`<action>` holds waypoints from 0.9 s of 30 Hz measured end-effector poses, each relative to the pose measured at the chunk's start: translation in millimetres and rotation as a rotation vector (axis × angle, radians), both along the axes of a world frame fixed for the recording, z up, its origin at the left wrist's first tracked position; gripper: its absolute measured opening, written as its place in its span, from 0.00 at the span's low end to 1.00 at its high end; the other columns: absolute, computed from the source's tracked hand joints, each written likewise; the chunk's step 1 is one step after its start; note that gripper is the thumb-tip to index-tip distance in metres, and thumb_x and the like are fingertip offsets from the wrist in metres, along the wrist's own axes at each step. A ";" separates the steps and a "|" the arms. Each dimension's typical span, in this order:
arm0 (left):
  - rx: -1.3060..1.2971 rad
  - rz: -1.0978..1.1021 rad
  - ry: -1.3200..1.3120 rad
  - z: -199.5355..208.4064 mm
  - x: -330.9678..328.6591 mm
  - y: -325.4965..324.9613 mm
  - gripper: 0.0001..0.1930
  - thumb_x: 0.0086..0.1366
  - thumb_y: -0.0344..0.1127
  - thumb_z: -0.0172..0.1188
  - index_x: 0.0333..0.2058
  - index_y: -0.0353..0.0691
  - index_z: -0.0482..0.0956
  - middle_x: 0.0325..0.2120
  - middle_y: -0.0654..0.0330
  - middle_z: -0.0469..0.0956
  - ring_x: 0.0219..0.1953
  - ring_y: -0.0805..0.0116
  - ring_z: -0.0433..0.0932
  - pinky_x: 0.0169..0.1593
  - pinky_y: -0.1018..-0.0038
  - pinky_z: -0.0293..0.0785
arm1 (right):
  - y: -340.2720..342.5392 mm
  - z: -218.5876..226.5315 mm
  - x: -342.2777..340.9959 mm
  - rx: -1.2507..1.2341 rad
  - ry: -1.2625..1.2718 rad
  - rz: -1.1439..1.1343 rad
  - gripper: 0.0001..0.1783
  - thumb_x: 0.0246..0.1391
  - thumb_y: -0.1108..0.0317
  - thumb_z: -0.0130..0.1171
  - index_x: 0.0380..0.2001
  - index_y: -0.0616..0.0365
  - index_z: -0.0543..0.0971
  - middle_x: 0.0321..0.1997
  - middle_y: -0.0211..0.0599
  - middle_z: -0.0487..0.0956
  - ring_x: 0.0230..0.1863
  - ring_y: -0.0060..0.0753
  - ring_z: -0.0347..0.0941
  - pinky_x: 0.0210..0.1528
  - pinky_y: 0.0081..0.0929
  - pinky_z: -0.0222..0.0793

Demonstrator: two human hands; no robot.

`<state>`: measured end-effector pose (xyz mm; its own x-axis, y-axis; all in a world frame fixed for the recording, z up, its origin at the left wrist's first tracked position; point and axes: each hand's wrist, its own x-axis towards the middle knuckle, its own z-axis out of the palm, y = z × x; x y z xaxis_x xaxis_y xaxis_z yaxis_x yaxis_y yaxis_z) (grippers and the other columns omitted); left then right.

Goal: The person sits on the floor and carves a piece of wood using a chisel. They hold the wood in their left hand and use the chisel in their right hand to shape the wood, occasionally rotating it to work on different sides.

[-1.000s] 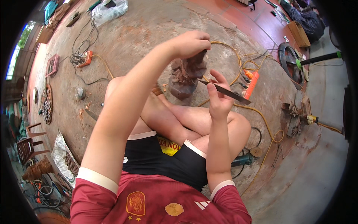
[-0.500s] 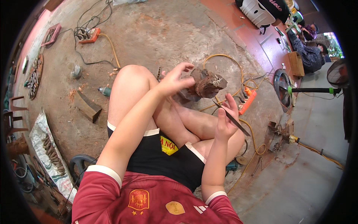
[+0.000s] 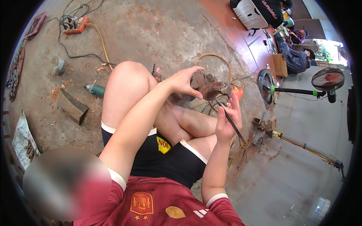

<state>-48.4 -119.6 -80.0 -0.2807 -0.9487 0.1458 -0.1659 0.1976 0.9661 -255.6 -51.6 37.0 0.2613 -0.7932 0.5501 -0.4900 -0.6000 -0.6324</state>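
Note:
A dark brown, rough carved piece [image 3: 211,87], apparently wood, stands in front of my crossed legs. My left hand [image 3: 184,83] is curved around its left side, thumb below and fingers above. In my right hand [image 3: 229,118] is a slim, dark, flat tool [image 3: 234,129]; it lies between thumb and fingers, and its upper tip points at the carved piece's lower right side. Whether the tip touches is too small to tell. The tool's exact kind does not show.
Left of my knee lie a green power tool [image 3: 96,90], a wooden wedge-shaped block [image 3: 73,106] and a clear cup [image 3: 56,65]. An orange power strip [image 3: 76,25] with tangled cords sits farther off. Fans [image 3: 327,80] stand at right; people [image 3: 296,58] sit beyond. A blurred patch covers the lower left.
My left hand has come down onto the carved piece, from being raised and spread beside it. The tool in my right hand has turned steeper, its tip nearer the piece. The view has shifted.

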 end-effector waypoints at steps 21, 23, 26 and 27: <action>0.169 0.124 -0.164 11.5 -22.3 -17.8 0.62 0.39 0.77 0.66 0.62 0.30 0.65 0.47 0.42 0.80 0.54 0.45 0.77 0.60 0.58 0.67 | -69.9 -17.5 -15.8 0.147 -0.052 0.089 0.06 0.58 0.78 0.61 0.28 0.63 0.75 0.68 0.66 0.63 0.74 0.58 0.51 0.71 0.46 0.54; 0.177 0.140 -0.197 12.8 -22.8 -17.7 0.62 0.39 0.78 0.66 0.61 0.31 0.66 0.46 0.42 0.81 0.53 0.46 0.77 0.60 0.58 0.67 | -71.6 -20.5 -14.2 0.109 -0.036 0.073 0.05 0.58 0.78 0.60 0.29 0.63 0.75 0.68 0.67 0.63 0.75 0.59 0.50 0.70 0.47 0.55; 0.198 0.145 -0.209 17.4 -23.3 -21.1 0.61 0.38 0.79 0.65 0.60 0.32 0.67 0.46 0.43 0.81 0.52 0.47 0.78 0.59 0.58 0.67 | -72.3 -23.1 -11.2 0.073 -0.050 0.036 0.04 0.58 0.78 0.61 0.30 0.64 0.75 0.67 0.67 0.64 0.74 0.59 0.52 0.69 0.47 0.58; 0.206 0.146 -0.207 18.1 -23.4 -22.7 0.61 0.38 0.80 0.65 0.60 0.32 0.68 0.46 0.44 0.81 0.52 0.47 0.79 0.59 0.58 0.68 | -71.8 -24.9 -9.8 0.063 -0.064 0.028 0.04 0.57 0.78 0.61 0.30 0.64 0.75 0.66 0.68 0.65 0.73 0.60 0.54 0.68 0.47 0.59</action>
<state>-71.8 -142.3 -62.0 -0.1430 -0.9847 -0.0993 -0.3748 -0.0390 0.9263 -265.4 -123.5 12.1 0.2498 -0.8198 0.5152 -0.4312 -0.5706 -0.6989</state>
